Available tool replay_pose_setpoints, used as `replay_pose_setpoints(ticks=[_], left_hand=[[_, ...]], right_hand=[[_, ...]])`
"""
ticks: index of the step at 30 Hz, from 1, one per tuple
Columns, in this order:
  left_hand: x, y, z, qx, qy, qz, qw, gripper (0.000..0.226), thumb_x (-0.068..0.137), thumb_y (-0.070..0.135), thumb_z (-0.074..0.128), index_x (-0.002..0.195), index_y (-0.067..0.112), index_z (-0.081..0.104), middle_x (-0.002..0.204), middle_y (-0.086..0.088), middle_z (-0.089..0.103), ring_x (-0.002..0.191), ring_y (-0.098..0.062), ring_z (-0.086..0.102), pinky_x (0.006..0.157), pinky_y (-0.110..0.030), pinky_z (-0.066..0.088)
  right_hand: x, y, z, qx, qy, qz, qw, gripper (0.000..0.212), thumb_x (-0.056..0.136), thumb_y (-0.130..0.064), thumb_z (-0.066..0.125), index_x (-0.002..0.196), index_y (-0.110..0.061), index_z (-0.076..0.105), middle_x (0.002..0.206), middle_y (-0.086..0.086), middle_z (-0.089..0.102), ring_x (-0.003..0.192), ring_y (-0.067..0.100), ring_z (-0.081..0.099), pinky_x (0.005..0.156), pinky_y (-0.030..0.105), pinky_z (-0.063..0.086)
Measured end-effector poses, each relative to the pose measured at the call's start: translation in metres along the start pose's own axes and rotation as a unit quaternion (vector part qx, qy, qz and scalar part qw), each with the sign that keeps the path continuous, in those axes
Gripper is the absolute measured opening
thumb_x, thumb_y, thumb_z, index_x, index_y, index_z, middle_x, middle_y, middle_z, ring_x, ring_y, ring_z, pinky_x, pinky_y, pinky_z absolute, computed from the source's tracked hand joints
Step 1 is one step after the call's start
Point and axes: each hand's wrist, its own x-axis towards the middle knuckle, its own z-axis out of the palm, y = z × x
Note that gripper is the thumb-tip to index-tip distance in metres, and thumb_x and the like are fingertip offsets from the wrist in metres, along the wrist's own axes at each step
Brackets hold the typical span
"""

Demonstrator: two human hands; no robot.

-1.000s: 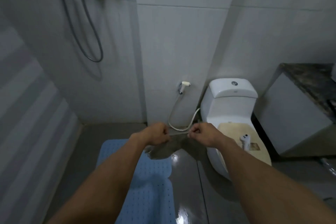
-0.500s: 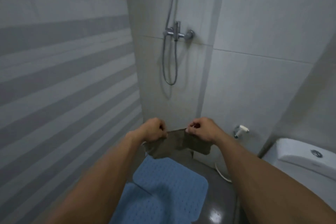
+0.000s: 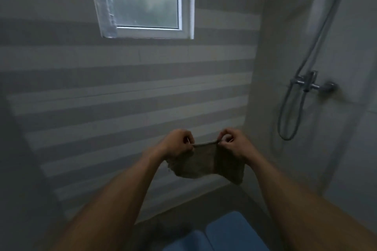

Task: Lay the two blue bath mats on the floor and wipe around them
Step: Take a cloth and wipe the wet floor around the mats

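Note:
A grey-brown rag [image 3: 206,163] hangs stretched between my two hands at chest height, in front of the striped wall. My left hand [image 3: 178,145] pinches its upper left corner and my right hand [image 3: 234,144] pinches its upper right corner. Down on the dark floor lie two blue bath mats side by side: one [image 3: 230,230] between my forearms and the other [image 3: 183,242] to its left, at the bottom edge. Both mats are partly hidden by my arms.
A frosted window [image 3: 142,0] sits high in the striped wall, with a clear plastic bottle [image 3: 107,10] standing on its sill at the left. The shower mixer [image 3: 308,82] and its looped hose [image 3: 289,112] are on the right wall.
The view has swung left and upward: the toilet and bidet sprayer have left the frame and the window has come in. Both hands still hold the rag, now closer together.

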Motion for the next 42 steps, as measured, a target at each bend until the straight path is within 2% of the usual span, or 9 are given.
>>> replay_pose_setpoints(ticks=[3,7,11,16,22,29,33,37,42], left_hand=[[-0.023,-0.040,-0.038,-0.006,0.053,-0.034,0.998,0.013,0.087,0.022,0.068,0.097,0.026,0.059,0.092,0.007,0.059,0.085,-0.010,0.057,0.066,-0.018,0.041],[-0.056,-0.093,-0.091,-0.013,0.107,-0.063,0.992,0.011,0.088,0.021,0.066,0.096,0.026,0.061,0.095,0.002,0.063,0.088,-0.014,0.061,0.070,-0.022,0.047],[-0.088,-0.144,-0.141,0.010,0.121,-0.097,0.988,0.008,0.092,0.028,0.061,0.100,0.029,0.061,0.103,0.003,0.063,0.093,-0.013,0.060,0.077,-0.027,0.049],[-0.128,-0.201,-0.192,0.100,0.171,-0.135,0.971,0.010,0.094,0.027,0.058,0.102,0.029,0.065,0.107,0.001,0.065,0.096,-0.015,0.060,0.081,-0.031,0.051],[-0.174,-0.254,-0.231,0.231,0.165,-0.164,0.945,0.020,0.094,0.019,0.059,0.111,0.019,0.070,0.104,0.001,0.061,0.087,-0.009,0.053,0.078,-0.022,0.046],[-0.216,-0.304,-0.246,0.308,0.171,-0.309,0.883,0.025,0.097,0.012,0.050,0.115,0.012,0.067,0.107,-0.015,0.060,0.092,-0.032,0.065,0.080,-0.035,0.052],[-0.236,-0.328,-0.251,0.321,0.191,-0.395,0.839,0.036,0.098,0.011,0.042,0.131,0.004,0.053,0.116,-0.021,0.061,0.099,-0.035,0.065,0.081,-0.039,0.050],[-0.246,-0.341,-0.259,0.363,0.184,-0.412,0.815,0.039,0.101,0.027,0.036,0.138,0.019,0.046,0.118,-0.019,0.058,0.099,-0.037,0.061,0.075,-0.036,0.045],[-0.239,-0.336,-0.258,0.484,0.134,-0.455,0.736,0.036,0.101,0.012,0.036,0.133,0.007,0.051,0.118,-0.018,0.056,0.096,-0.035,0.065,0.074,-0.039,0.052]], right_hand=[[0.025,-0.052,0.032,0.004,-0.025,-0.034,0.999,0.026,0.092,-0.015,0.064,0.077,-0.035,0.071,0.077,-0.013,0.064,0.078,0.011,0.059,0.083,0.043,0.053],[0.059,-0.119,0.082,-0.034,-0.055,-0.095,0.993,0.024,0.099,-0.021,0.055,0.097,-0.036,0.074,0.095,-0.015,0.058,0.091,0.009,0.054,0.089,0.036,0.049],[0.093,-0.182,0.141,-0.079,-0.069,-0.184,0.977,0.026,0.100,-0.021,0.052,0.112,-0.035,0.070,0.106,-0.009,0.050,0.097,0.010,0.049,0.083,0.032,0.042],[0.125,-0.251,0.215,-0.081,-0.103,-0.260,0.957,0.027,0.099,-0.024,0.052,0.122,-0.034,0.064,0.114,0.000,0.050,0.099,0.016,0.049,0.084,0.032,0.041],[0.142,-0.324,0.289,-0.061,-0.131,-0.342,0.929,0.030,0.100,-0.018,0.049,0.124,-0.027,0.065,0.111,-0.001,0.044,0.100,0.017,0.046,0.088,0.032,0.039],[0.145,-0.398,0.366,-0.053,-0.174,-0.414,0.892,0.024,0.096,-0.030,0.056,0.118,-0.021,0.062,0.109,-0.002,0.046,0.093,0.012,0.047,0.092,0.034,0.046],[0.148,-0.435,0.398,-0.101,-0.177,-0.467,0.860,0.033,0.097,-0.026,0.055,0.129,-0.033,0.060,0.117,0.004,0.048,0.104,0.024,0.049,0.096,0.042,0.047],[0.151,-0.456,0.417,-0.124,-0.186,-0.505,0.834,0.036,0.098,-0.033,0.054,0.134,-0.035,0.054,0.125,0.005,0.046,0.113,0.027,0.048,0.098,0.041,0.044],[0.162,-0.479,0.443,-0.146,-0.184,-0.537,0.810,0.042,0.098,-0.031,0.052,0.140,-0.039,0.048,0.121,0.008,0.046,0.110,0.029,0.048,0.095,0.043,0.047]])
